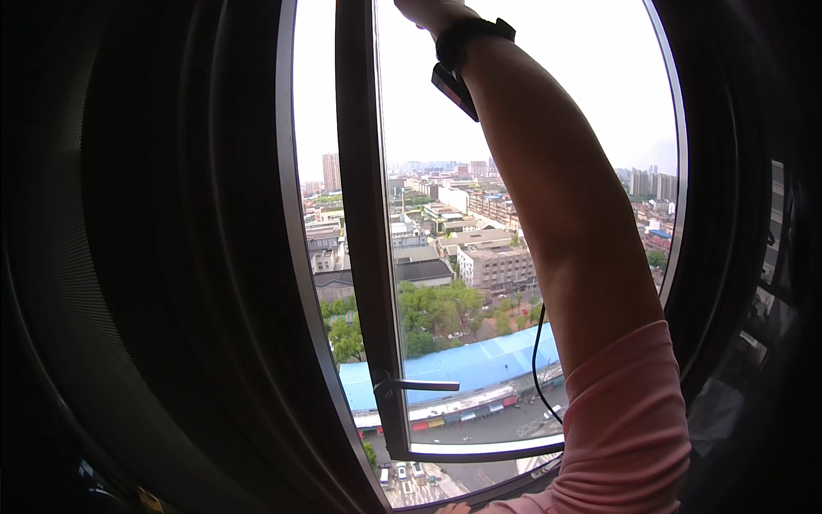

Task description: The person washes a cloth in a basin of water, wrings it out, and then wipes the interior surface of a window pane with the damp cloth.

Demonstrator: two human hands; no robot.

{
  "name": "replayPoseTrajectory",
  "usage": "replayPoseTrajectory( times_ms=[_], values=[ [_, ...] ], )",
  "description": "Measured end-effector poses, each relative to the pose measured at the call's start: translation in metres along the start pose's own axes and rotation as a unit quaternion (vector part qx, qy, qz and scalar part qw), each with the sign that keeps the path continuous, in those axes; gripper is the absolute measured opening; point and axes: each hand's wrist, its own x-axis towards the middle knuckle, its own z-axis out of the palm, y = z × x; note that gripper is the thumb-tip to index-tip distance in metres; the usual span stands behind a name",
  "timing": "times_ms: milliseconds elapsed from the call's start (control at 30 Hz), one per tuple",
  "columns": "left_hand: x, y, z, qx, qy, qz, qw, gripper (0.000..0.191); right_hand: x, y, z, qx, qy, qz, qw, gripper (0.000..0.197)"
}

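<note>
My right hand (437, 11) is raised to the top edge of the view, in front of the window's glass pane, and mostly cut off there. Whether it holds something is hidden. Its wrist bears a black strap (472, 42) with a small dark box. A pink sleeve (623, 411) covers the upper arm. At the bottom edge, only the fingers of what looks like my left hand (454, 508) show, near the lower window frame. A dark-framed window sash (359, 193) stands ajar, its lever handle (427, 385) pointing right. A thin black cable (538, 372) hangs beside my right arm.
The outer window frame (302, 257) surrounds the sash, with a gap on the left and below. Dark folds, perhaps a curtain (160, 257), fill the left side. Far below outside lie a long blue roof (475, 363), trees, parked cars and many buildings.
</note>
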Motion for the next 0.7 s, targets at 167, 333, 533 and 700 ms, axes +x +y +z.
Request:
replayPoseTrajectory(
  times_ms=[167, 333, 533, 700],
  values=[
    [-0.015, -0.014, 0.028, 0.001, 0.0, 0.0, 1.0, 0.044, -0.075, -0.054, -0.03, 0.06, -0.069, 0.07, 0.993, 0.038],
    [-0.015, -0.004, 0.005, 0.006, -0.003, -0.005, 1.0, 0.042, -0.185, -0.096, -0.064, -0.264, -0.23, 0.022, 0.937, 0.051],
    [-0.014, 0.003, -0.002, -0.024, -0.013, -0.017, 0.999, 0.041, -0.217, -0.163, -0.11, -0.252, -0.369, 0.13, 0.885, 0.051],
    [-0.016, 0.002, -0.003, -0.006, 0.03, 0.019, 0.999, 0.041, -0.222, -0.15, -0.144, -0.385, -0.245, 0.143, 0.878, 0.052]
  ],
)
